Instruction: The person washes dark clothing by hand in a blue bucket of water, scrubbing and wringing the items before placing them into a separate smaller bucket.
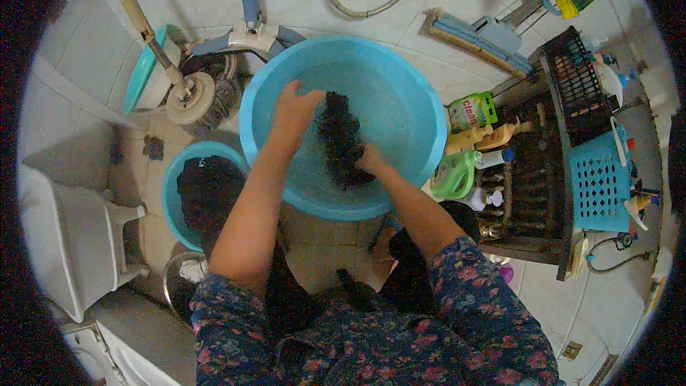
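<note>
A large light-blue plastic basin (429, 118) of water stands before me. In it lies a bunched dark cloth (340, 139), running from the upper middle down to the lower right. My left hand (297, 107) is at the cloth's upper left, its thumb side close to the cloth's upper end; whether it grips it is not clear. My right hand (371, 161) is closed on the cloth's lower right part, the fingers partly hidden by it. At the left, a smaller blue basin (172, 209) holds a heap of dark cloth (206, 187), partly behind my left forearm.
A round floor-scrubbing brush (190, 102) and a blue mop frame (249, 40) stand behind, at the left. A white plastic stool (69, 230) lies far left. At the right are a green jug (453, 176), several bottles, a dark rack (530, 171) and a perforated blue basket (600, 185).
</note>
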Action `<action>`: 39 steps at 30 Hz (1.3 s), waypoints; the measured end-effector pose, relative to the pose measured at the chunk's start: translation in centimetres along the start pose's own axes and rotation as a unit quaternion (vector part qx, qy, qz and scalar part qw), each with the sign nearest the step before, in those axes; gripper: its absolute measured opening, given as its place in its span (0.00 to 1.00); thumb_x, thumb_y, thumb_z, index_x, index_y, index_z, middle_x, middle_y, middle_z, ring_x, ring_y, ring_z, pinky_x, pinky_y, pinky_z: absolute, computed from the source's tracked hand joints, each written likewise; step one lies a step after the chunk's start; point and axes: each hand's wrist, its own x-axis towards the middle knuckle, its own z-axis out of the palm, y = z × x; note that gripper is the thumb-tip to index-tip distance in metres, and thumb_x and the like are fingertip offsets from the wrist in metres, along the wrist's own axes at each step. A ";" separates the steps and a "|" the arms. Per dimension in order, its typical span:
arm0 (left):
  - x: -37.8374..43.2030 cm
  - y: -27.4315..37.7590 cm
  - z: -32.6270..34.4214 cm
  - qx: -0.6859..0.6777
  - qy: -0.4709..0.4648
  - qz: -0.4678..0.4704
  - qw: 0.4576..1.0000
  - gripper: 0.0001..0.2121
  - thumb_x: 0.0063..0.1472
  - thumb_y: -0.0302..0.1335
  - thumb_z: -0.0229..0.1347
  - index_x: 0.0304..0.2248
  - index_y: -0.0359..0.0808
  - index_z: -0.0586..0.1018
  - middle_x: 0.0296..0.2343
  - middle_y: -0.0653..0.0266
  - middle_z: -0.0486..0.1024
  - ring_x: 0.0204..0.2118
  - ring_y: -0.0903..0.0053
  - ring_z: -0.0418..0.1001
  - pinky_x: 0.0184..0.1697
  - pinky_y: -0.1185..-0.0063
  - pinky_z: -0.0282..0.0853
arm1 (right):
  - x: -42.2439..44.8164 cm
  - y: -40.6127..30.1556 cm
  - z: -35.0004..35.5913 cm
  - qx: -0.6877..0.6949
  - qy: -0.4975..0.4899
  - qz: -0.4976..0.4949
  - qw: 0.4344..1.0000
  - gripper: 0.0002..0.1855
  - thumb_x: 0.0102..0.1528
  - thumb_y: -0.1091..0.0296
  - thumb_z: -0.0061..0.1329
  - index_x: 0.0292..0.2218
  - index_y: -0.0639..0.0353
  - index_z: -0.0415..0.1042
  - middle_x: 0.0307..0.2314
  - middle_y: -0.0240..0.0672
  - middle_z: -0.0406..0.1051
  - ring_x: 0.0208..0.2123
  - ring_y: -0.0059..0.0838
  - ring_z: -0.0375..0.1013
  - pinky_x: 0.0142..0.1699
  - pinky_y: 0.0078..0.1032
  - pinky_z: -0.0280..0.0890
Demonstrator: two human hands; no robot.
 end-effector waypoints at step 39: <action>-2.2 -1.9 2.4 -0.427 -0.127 -0.095 0.890 0.11 0.51 0.32 0.47 0.30 0.33 0.71 0.26 0.62 0.70 0.26 0.76 0.67 0.31 0.79 0.63 | -6.9 -17.7 -10.1 0.213 0.288 -0.108 0.927 0.23 0.41 0.53 0.49 0.34 0.62 0.66 0.28 0.45 0.68 0.31 0.45 0.67 0.38 0.35 0.61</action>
